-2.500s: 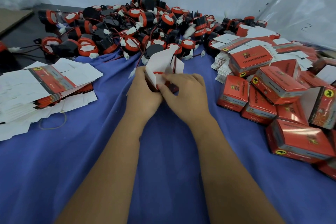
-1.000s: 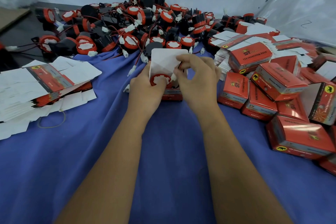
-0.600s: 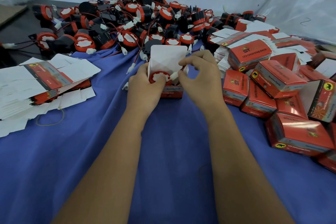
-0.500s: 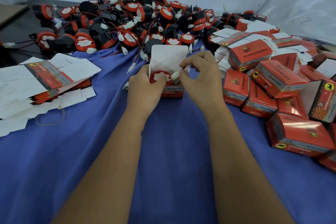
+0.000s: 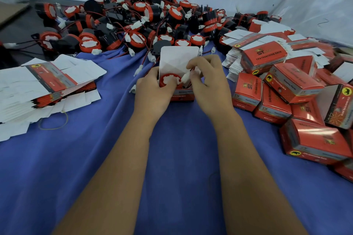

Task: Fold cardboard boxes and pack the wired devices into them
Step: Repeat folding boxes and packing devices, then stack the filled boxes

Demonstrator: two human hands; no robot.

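Both hands meet at table centre, on a small red glossy cardboard box [image 5: 182,96] standing upright on the blue cloth-covered table [image 5: 95,158], its white top flap [image 5: 178,59] raised toward the far side. Inside the open mouth sits one round wired device w/ red plastic rim and white face [image 5: 170,80], face up, lying at the left of the opening. Left hand [image 5: 152,91] grasps the box's left side, thumb pressing on the device rim. Right hand [image 5: 208,82] has fingers curled, grip pinching the small white plastic connector [image 5: 185,78] on thin red-black wire, held right at the box mouth beside the device. Behind the box: a big tangled pile of black-and-red round devices w/ wires and white plugs [image 5: 143,23], too many to count, running to the back wall. Left: a fanned stack of flat unfolded box blanks, white card w/ red print [image 5: 44,89], plus a thin yellowish rubber band [image 5: 53,122] lying on the cloth just beside it. Right: heap of closed red boxes [image 5: 286,101], roughly ten or more, glossy, sharp-edged, some tipped over, w/ more flat blanks [image 5: 248,40] behind. Open blue cloth, smooth w/ soft folds, spreads wide around the forearms on the near side.
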